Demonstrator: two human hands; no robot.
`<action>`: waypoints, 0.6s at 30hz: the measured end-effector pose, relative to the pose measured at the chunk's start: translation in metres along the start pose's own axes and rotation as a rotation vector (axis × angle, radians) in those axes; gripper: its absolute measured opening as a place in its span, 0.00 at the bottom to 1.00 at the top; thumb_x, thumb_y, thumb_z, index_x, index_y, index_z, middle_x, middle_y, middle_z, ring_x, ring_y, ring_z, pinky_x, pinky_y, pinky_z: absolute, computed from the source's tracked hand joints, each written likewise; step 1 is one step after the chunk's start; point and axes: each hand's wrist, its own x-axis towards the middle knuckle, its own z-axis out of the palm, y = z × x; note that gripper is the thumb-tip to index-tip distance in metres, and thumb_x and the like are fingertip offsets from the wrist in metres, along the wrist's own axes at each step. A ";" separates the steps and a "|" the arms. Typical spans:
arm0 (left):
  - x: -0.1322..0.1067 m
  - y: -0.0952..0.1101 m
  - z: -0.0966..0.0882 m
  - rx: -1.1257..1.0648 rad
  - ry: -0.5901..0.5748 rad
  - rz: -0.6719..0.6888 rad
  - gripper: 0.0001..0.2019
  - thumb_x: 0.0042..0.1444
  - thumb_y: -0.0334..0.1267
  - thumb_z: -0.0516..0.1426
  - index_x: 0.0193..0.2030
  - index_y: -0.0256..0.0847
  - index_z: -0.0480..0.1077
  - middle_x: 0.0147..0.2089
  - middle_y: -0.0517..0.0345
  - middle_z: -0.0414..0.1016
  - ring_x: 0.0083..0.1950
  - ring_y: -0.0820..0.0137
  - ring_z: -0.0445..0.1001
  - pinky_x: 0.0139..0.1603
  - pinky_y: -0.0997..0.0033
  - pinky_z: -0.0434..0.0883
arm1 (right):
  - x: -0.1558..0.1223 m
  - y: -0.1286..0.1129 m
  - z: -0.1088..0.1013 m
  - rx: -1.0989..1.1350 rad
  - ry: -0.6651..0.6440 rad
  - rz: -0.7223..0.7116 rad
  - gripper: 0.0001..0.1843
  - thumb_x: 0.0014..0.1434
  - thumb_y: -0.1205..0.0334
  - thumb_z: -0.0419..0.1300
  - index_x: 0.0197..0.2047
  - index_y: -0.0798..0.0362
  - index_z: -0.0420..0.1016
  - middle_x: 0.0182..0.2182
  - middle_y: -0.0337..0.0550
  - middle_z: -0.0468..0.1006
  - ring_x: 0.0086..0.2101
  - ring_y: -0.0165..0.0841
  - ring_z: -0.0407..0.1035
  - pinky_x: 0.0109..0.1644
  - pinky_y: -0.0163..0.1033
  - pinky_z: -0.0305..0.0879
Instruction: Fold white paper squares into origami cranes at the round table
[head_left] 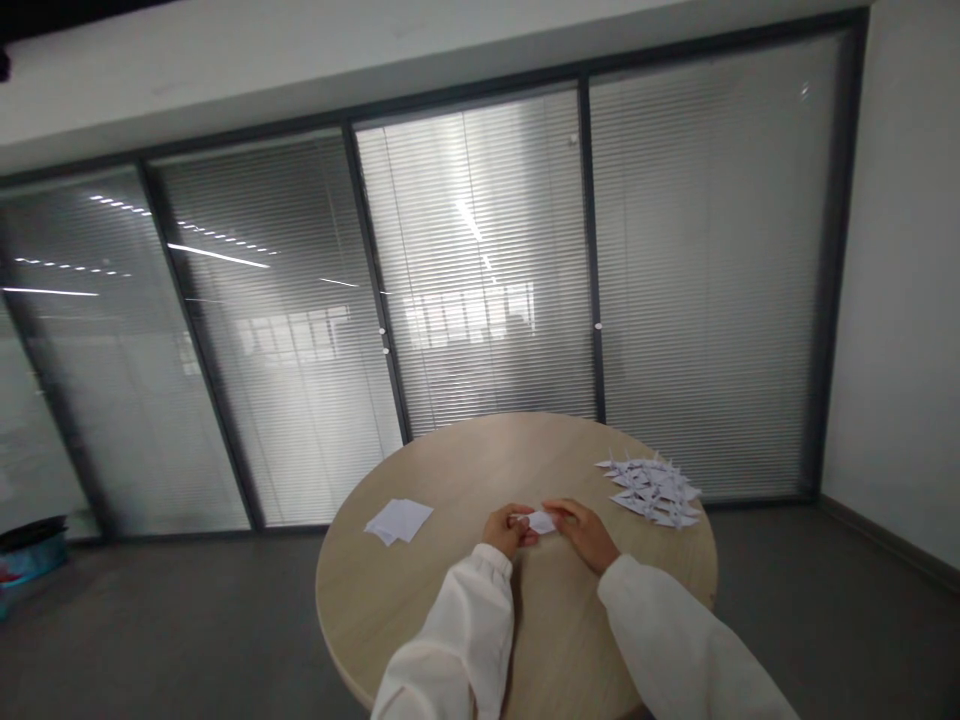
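Note:
A small folded piece of white paper (541, 522) is between my two hands, over the middle of the round table. My left hand (508, 530) pinches its left end with thumb and fingers. At the paper's right end is my right hand (583, 532), its fingers closed on that edge; the thumb is mostly hidden. Several folded white paper cranes (654, 490) are clustered on the table to the right. On the left lie a few overlapping flat sheets of white paper (401, 520).
The round wooden table (465, 465) stands before a glass partition with blinds (480, 270). A dark-rimmed bin (34, 550) sits on the floor at the far left. A plain wall (900, 280) rises at the right.

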 end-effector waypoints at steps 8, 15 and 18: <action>-0.001 -0.001 0.005 -0.035 -0.131 -0.055 0.25 0.24 0.40 0.67 0.32 0.32 0.68 0.18 0.64 0.69 0.23 0.72 0.72 0.32 0.69 0.72 | -0.003 0.005 0.002 -0.126 0.026 -0.125 0.12 0.51 0.60 0.56 0.40 0.52 0.72 0.34 0.43 0.73 0.34 0.32 0.68 0.38 0.36 0.65; -0.006 0.001 0.006 0.073 -0.089 -0.055 0.23 0.23 0.39 0.67 0.29 0.32 0.68 0.18 0.60 0.71 0.21 0.69 0.72 0.29 0.69 0.71 | -0.002 0.005 0.003 -0.097 0.029 -0.099 0.11 0.49 0.59 0.58 0.37 0.52 0.73 0.33 0.42 0.73 0.33 0.33 0.68 0.37 0.36 0.65; -0.007 0.001 0.007 0.079 -0.079 -0.100 0.19 0.27 0.38 0.66 0.28 0.32 0.68 0.18 0.57 0.72 0.23 0.67 0.73 0.29 0.68 0.71 | -0.003 0.002 0.004 -0.075 0.032 -0.090 0.11 0.49 0.58 0.58 0.36 0.51 0.74 0.33 0.42 0.73 0.33 0.33 0.68 0.36 0.36 0.65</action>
